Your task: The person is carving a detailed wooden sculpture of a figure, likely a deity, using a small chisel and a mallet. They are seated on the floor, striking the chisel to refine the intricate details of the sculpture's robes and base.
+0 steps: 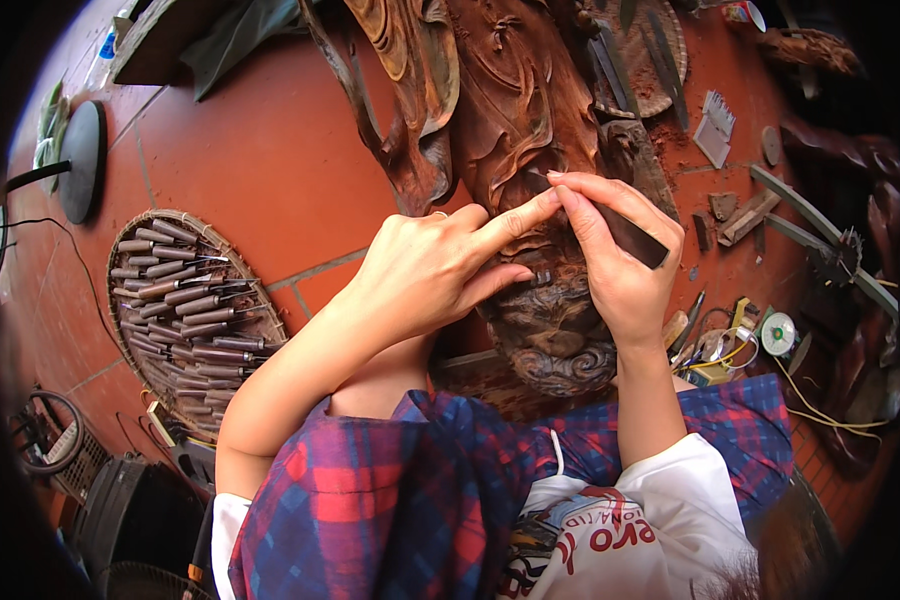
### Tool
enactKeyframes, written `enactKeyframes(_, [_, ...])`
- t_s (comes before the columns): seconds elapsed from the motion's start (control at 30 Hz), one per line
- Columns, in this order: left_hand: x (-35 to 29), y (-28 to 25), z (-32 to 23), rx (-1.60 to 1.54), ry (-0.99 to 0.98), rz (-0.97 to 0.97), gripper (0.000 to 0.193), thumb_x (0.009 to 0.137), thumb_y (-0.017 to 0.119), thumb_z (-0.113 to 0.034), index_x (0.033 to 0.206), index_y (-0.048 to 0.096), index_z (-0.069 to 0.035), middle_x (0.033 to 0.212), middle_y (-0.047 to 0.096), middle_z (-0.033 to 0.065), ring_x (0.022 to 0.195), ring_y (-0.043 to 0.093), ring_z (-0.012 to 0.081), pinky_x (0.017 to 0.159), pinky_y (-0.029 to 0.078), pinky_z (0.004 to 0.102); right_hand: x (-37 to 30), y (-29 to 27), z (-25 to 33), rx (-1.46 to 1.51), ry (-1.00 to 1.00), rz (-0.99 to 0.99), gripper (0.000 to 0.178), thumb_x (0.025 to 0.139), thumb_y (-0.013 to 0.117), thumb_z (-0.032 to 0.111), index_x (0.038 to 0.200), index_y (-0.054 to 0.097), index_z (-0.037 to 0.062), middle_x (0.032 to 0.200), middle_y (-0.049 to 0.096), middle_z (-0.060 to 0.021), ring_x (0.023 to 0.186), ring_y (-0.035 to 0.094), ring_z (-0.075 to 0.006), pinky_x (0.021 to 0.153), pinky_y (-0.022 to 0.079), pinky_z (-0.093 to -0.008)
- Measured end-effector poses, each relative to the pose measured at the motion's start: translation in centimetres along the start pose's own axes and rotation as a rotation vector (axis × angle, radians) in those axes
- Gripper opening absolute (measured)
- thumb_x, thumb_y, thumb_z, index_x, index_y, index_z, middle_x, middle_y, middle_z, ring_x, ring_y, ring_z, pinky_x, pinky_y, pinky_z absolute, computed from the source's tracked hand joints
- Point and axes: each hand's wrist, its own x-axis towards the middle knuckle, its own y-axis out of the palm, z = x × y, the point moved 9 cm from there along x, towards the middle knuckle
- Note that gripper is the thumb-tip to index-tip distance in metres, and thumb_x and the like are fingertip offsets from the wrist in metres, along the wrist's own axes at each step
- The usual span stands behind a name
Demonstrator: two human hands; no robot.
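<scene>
Spreading around us, red tiled floor (260,160) | carved wooden figure (515,100) stretching away from our lap | tool-filled basket (258,318) at our left | our left hand (435,255) loosely open, forefinger reaching the other's fingertips | our right hand (625,245) gripping a dark flat tool (642,244) over the carving

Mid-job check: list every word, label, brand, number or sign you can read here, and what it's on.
White shirt: red lettering and smaller dark lettering on the front, partly lost in folds; I won't copy it out.
Small white, red and blue container: markings too small to read.
Flat dark tool in the right hand: no lettering visible.
Wooden carving: none visible.
</scene>
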Motion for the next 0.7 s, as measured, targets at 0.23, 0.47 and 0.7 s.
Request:
enactKeyframes(0.23, [-0.9, 0.1, -0.3, -0.049, 0.076, 0.012, 0.075, 0.089, 0.070, -0.038, 0.157, 0.038, -0.028, 0.075, 0.057, 0.0054, 0.067, 0.063, 0.0233, 0.058, 0.051, 0.0362, -0.7, 0.3, 1.8, -0.090, -0.131, 0.068, 0.013, 0.085, 0.071, -0.005, 0.097, 0.071, -0.0018, 0.087, 0.071, -0.0122, 0.076, 0.070, -0.0226, 0.068, 0.054, -0.0317])
enactKeyframes(0.47, [-1.0, 0.3, -0.2, -0.055, 0.085, 0.008, 0.081, 0.086, 0.073, -0.035, 0.158, 0.036, -0.029, 0.076, 0.055, 0.0035, 0.068, 0.062, 0.0213, 0.059, 0.052, 0.0356, -0.4, 0.1, 1.2, -0.033, 0.022, 0.198, 0.015, 0.083, 0.075, 0.001, 0.095, 0.065, -0.0017, 0.086, 0.068, -0.0111, 0.074, 0.068, -0.0224, 0.066, 0.052, -0.0314])
enactKeyframes(0.7, [-0.8, 0.5, -0.1, -0.008, 0.055, 0.010, 0.080, 0.086, 0.074, -0.036, 0.157, 0.038, -0.027, 0.074, 0.054, 0.0026, 0.066, 0.061, 0.0199, 0.057, 0.051, 0.0340, 0.1, 0.3, 1.6, -0.104, -0.204, 0.164, 0.016, 0.079, 0.075, 0.001, 0.085, 0.061, -0.0004, 0.079, 0.066, -0.0118, 0.092, 0.073, -0.0338, 0.085, 0.058, -0.0398])
